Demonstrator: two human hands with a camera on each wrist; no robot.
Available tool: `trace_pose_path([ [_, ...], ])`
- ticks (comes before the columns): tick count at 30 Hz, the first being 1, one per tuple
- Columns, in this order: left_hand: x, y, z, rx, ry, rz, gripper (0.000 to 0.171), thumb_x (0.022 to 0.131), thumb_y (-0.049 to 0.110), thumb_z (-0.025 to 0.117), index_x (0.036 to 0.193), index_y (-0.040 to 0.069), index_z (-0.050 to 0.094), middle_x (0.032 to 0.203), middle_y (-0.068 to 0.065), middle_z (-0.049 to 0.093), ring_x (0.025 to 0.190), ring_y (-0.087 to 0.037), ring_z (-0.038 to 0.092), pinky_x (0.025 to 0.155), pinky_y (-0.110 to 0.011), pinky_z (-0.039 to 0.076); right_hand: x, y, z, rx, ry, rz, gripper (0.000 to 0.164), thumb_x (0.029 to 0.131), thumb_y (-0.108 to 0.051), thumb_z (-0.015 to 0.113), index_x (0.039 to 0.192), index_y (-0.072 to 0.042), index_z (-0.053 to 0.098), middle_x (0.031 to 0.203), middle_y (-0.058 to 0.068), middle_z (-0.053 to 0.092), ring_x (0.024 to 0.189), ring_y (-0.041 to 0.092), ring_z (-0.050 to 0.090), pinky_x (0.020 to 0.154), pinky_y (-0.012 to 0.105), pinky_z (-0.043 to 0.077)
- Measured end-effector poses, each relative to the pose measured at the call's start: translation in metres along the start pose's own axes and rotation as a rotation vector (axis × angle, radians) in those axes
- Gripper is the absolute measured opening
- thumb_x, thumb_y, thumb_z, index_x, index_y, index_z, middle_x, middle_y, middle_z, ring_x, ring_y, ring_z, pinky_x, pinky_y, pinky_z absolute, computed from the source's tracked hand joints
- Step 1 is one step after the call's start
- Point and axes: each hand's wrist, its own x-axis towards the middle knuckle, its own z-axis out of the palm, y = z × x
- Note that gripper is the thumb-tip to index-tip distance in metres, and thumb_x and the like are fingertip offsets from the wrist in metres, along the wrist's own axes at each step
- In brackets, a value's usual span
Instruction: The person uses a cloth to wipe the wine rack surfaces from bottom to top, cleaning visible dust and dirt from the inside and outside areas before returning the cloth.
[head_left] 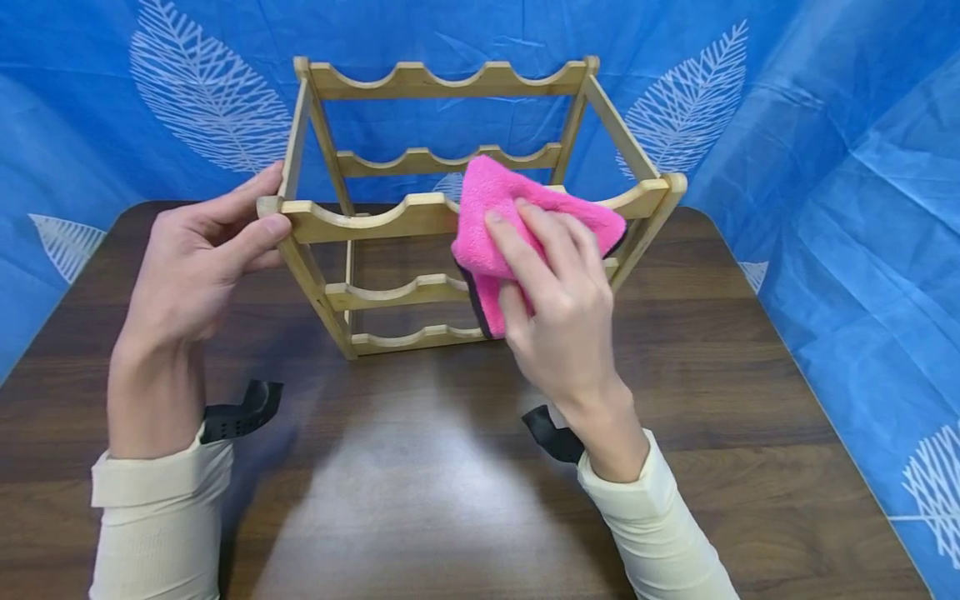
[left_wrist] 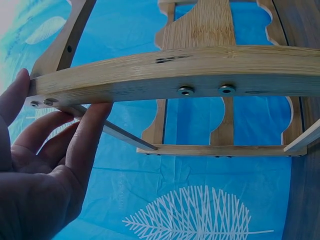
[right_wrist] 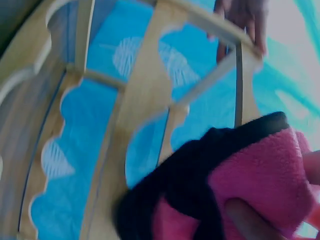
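A light wooden wine rack (head_left: 423,217) with scalloped rails stands upright on the table. My left hand (head_left: 187,271) grips its near left top corner, thumb on the front and fingers behind. In the left wrist view, fingers and thumb close around the end of a post (left_wrist: 140,77) with metal screws. My right hand (head_left: 562,308) holds a folded pink cloth (head_left: 483,187) with dark edging, draped over the near top rail right of its middle. The cloth (right_wrist: 265,175) hides that part of the rail. In the right wrist view the fingers are partly cut off.
The dark wood-grain tabletop (head_left: 420,467) extends in front of the rack and to both sides. Behind it and at the sides hangs a blue sheet (head_left: 825,208) with white leaf prints. A black strap (head_left: 243,412) sticks out from the left wrist, another (head_left: 553,433) from the right.
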Motion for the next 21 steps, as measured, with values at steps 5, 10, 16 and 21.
trace_pose_path([
  [5, 0.000, -0.001, -0.001, -0.017, 0.002, 0.005, 0.045, 0.094, -0.001, 0.064, 0.138, 0.006, 0.056, 0.128, -0.014, 0.063, 0.099, -0.016, 0.069, 0.078, -0.027, 0.052, -0.004, -0.011, 0.008, -0.040, -0.186, -0.046, 0.039, 0.088, 0.001, 0.061, 0.126, -0.002, 0.066, 0.130, 0.022, 0.059, 0.115, 0.040, 0.053, 0.100, 0.045, 0.044],
  [10, 0.000, -0.002, -0.001, -0.035, -0.001, 0.003, 0.045, 0.094, -0.001, 0.064, 0.137, 0.006, 0.056, 0.132, -0.015, 0.060, 0.099, -0.017, 0.069, 0.078, -0.027, 0.052, -0.004, -0.013, 0.009, -0.015, -0.173, -0.023, 0.039, 0.088, 0.005, 0.057, 0.125, -0.001, 0.067, 0.129, 0.022, 0.060, 0.116, 0.038, 0.054, 0.103, 0.043, 0.041],
  [16, 0.000, -0.002, -0.002, -0.043, 0.000, 0.007, 0.045, 0.094, -0.001, 0.064, 0.137, 0.006, 0.056, 0.134, -0.016, 0.059, 0.098, -0.017, 0.069, 0.078, -0.027, 0.053, -0.003, -0.012, 0.006, 0.016, -0.139, -0.008, 0.039, 0.086, 0.005, 0.058, 0.123, -0.002, 0.068, 0.127, 0.020, 0.062, 0.114, 0.036, 0.056, 0.101, 0.042, 0.043],
  [21, 0.002, -0.003, -0.002, -0.062, -0.008, -0.003, 0.045, 0.094, 0.000, 0.064, 0.137, 0.006, 0.056, 0.130, -0.015, 0.062, 0.096, -0.018, 0.069, 0.078, -0.027, 0.053, -0.002, -0.014, -0.001, 0.035, -0.059, 0.036, 0.037, 0.084, 0.004, 0.063, 0.120, -0.002, 0.070, 0.123, 0.019, 0.065, 0.113, 0.032, 0.060, 0.096, 0.042, 0.049],
])
